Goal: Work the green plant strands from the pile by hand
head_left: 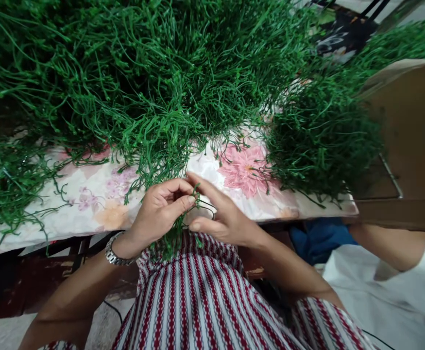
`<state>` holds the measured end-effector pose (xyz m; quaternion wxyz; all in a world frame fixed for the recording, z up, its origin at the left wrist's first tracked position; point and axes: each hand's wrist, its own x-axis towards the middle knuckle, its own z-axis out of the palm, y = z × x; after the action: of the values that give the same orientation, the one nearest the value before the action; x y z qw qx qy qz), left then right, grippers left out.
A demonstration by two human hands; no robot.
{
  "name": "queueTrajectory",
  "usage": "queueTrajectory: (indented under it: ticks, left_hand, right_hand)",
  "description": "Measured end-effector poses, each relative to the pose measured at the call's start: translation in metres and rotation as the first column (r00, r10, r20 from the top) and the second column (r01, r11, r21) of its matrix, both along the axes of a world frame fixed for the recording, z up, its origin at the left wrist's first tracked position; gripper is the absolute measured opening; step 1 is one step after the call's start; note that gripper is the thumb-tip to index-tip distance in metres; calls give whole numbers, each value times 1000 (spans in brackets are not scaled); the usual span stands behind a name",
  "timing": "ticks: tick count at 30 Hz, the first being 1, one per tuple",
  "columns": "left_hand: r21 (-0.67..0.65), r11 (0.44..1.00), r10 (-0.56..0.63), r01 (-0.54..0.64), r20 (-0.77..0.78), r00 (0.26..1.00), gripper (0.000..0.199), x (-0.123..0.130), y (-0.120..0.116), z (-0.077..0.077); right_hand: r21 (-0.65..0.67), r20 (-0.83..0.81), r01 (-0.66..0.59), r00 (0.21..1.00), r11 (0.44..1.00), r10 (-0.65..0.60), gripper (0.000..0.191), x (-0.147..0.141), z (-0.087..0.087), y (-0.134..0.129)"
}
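Note:
My left hand [163, 211], with a metal watch [116, 250] at its wrist, pinches thin green artificial plant stems [197, 194] between thumb and fingers. More of this bunch [174, 238] hangs below that hand, in front of the striped garment. Facing it from the right is my right hand [225, 216], thumb and fingers apart around the stem tips. A thin dark stem curves close to its palm; whether it touches the skin I cannot tell. Both hands are at the table's near edge.
A big heap of green stems [154, 73] covers the back of the flowered tablecloth [186, 194]. Smaller piles lie at left [4, 189] and right [317, 141]. A cardboard box [409, 146] stands at the right edge, with another person's arm or leg [390, 243] below it.

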<state>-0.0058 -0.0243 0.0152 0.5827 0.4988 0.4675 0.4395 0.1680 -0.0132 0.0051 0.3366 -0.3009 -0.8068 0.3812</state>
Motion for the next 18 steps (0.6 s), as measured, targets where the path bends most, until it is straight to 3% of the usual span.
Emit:
queueTrajectory:
  ticks: [4, 10, 13, 16, 18]
  left_hand:
    - [49, 999, 24, -21, -43, 999, 5, -1, -5, -3]
    - [299, 953, 112, -47, -204, 972, 8, -6, -7, 0]
    - [321, 947, 96, -20, -222, 970, 8, -7, -6, 0]
    - [245, 969, 52, -17, -139, 989, 6, -7, -5, -2]
    - [198, 980, 45, -31, -65, 997, 6, -6, -4, -4]
  right_hand:
    - [-45, -94, 33, 995, 998, -37, 53, -29, -14, -8]
    - [-69, -155, 148, 975, 987, -158, 30, -21, -15, -9]
    - [-164, -174, 180, 963, 970, -208, 15, -19, -14, -8]
    - [-416, -261, 42, 951, 908, -164, 11, -18, -14, -7]
    - [-596, -378, -137, 917, 791, -126, 15, -18, -17, -6]
